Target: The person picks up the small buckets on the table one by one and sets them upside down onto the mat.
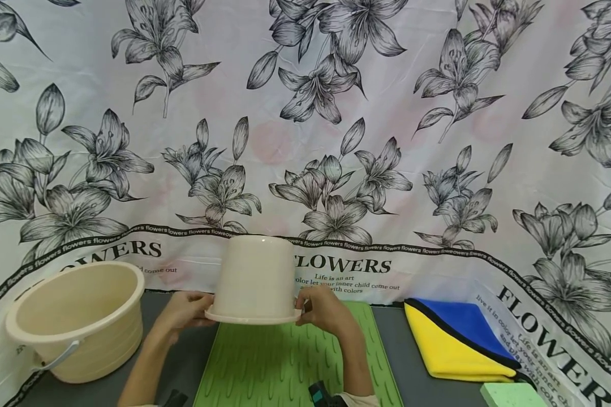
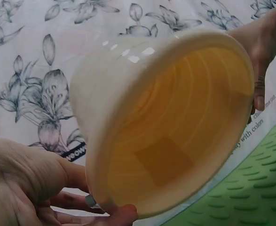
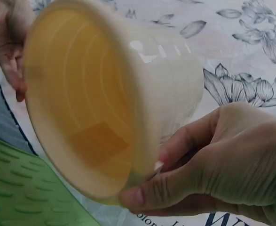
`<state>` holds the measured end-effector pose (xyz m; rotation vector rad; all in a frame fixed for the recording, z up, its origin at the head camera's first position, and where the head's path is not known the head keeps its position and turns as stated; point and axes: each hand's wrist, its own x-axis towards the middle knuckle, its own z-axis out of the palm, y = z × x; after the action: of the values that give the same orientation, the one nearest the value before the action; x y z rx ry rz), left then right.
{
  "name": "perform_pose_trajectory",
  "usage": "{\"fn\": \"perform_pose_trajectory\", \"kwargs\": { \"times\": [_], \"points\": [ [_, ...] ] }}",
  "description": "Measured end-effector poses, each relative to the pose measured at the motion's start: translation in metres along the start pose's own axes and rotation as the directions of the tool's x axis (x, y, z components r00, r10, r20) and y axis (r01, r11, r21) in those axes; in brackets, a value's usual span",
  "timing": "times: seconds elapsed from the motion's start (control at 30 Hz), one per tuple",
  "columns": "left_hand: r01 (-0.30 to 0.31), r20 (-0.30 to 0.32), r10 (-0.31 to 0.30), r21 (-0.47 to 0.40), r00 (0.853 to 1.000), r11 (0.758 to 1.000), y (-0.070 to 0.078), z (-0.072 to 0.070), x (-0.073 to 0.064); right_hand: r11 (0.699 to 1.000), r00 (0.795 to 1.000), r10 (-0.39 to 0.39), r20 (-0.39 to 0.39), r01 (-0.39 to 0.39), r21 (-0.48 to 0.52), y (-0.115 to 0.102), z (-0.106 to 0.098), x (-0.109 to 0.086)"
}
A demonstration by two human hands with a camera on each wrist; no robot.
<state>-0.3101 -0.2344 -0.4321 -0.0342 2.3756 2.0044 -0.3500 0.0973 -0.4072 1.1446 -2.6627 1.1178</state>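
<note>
A smaller cream bucket (image 1: 257,280) is held upside down above the green mat (image 1: 280,367), its mouth facing down and toward me. My left hand (image 1: 187,311) pinches the left side of its rim. At the right side of the rim, my right hand (image 1: 327,310) grips with thumb and fingers. Both wrist views show the yellowish inside of the bucket (image 2: 185,117), with a darker square patch on the inner wall. A small pale grey piece (image 2: 90,201) shows at the rim beside the left fingers; what it is I cannot tell.
To the left stands a larger cream bucket (image 1: 129,333), upright, with a pale grey handle (image 1: 61,357). A folded blue and yellow cloth (image 1: 453,345) lies on the dark table (image 1: 392,322) at the right. Nearer sits a light green block (image 1: 511,395). Flower-printed fabric (image 1: 331,141) hangs behind.
</note>
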Motion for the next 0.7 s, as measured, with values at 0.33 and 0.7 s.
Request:
{"fn": "perform_pose_trajectory", "kwargs": {
  "times": [0.33,0.7],
  "points": [
    [0.024,-0.06,-0.019,0.082,0.998,0.996,-0.016,0.009,0.007,0.998,0.99,0.054,0.127,-0.051,-0.032,0.014,0.001,0.0],
    [0.078,-0.098,-0.058,0.209,0.993,0.975,-0.033,0.024,0.013,0.977,0.95,0.21,0.232,-0.194,-0.092,0.023,0.014,0.0]
  ]
}}
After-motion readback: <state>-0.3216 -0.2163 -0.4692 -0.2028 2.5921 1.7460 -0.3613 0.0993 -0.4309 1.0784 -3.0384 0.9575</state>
